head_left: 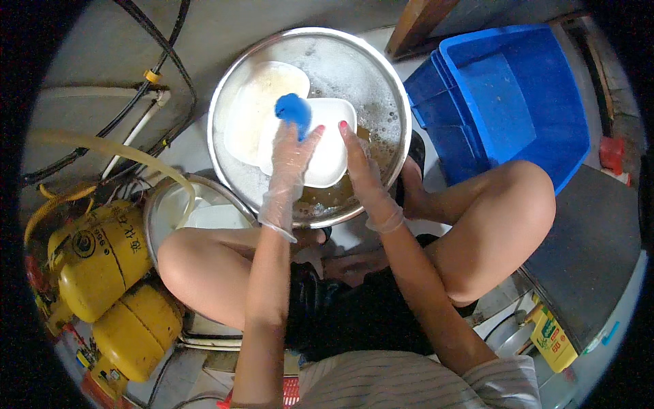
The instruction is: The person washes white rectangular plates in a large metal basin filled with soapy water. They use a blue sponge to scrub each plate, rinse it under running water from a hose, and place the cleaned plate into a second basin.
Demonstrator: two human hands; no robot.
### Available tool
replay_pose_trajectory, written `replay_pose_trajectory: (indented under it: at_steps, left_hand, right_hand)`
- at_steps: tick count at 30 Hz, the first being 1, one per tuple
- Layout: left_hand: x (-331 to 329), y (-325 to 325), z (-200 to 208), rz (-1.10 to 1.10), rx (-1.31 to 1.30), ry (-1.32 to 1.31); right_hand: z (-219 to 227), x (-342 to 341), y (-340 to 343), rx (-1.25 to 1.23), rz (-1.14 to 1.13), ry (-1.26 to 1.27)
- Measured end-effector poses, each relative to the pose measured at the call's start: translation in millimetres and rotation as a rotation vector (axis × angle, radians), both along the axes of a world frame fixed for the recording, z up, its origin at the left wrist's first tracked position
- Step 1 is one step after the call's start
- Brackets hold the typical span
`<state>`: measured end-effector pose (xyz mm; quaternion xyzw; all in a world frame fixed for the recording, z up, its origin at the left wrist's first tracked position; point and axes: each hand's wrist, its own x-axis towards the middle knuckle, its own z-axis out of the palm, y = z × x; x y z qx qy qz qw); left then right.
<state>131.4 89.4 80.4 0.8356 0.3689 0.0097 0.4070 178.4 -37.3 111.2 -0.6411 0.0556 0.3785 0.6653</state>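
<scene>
A large round metal basin (308, 31) full of sudsy water stands in front of me. Over it, a white rounded dish (332, 136) sits between my two hands, both in clear plastic gloves. A blue scrubbing cloth (293, 112) is held in my left hand (289, 153) at the dish's left side; its exact kind is blurred. My right hand (361, 167) grips the dish's right edge, thumb over the rim and the other fingers hidden beneath. Another white dish (248, 102) lies in the water at the left, partly behind the cloth.
Stacked blue plastic tubs (507, 95) stand at the right. At the lower left, a second metal basin (155, 204) holds white dishes, with a hose (146, 155) running into it. Yellow gas cylinders (102, 252) stand beyond. A yellow bottle (550, 337) is at the lower right.
</scene>
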Motion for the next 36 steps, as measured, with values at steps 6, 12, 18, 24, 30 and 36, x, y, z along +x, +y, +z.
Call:
replay_pose_trajectory:
  at_steps: [6,12,18,24,30,36]
  left_hand:
    - [1.5,-43.2,26.8,-0.264,0.040,-0.113]
    - [-21.5,-57.7,82.2,-0.241,0.020,0.064]
    - [-35.6,-44.2,75.3,-0.187,0.150,0.295]
    - [-26.2,14.5,17.2,-0.129,0.004,0.531]
    - [-36.5,31.9,-3.9,0.044,-0.030,0.476]
    - [-40.5,30.8,-5.4,0.125,0.021,0.311]
  right_hand:
    - [1.5,-6.2,9.6,-0.080,-0.225,-0.080]
    - [-8.1,-5.7,11.9,0.084,-0.245,-0.020]
    - [-5.7,-6.4,13.7,0.090,-0.206,-0.116]
    - [5.8,-10.2,13.9,0.119,-0.199,-0.083]
    - [23.7,-12.1,23.1,-0.186,0.117,-0.381]
    - [49.5,15.1,10.7,0.117,0.405,-0.442]
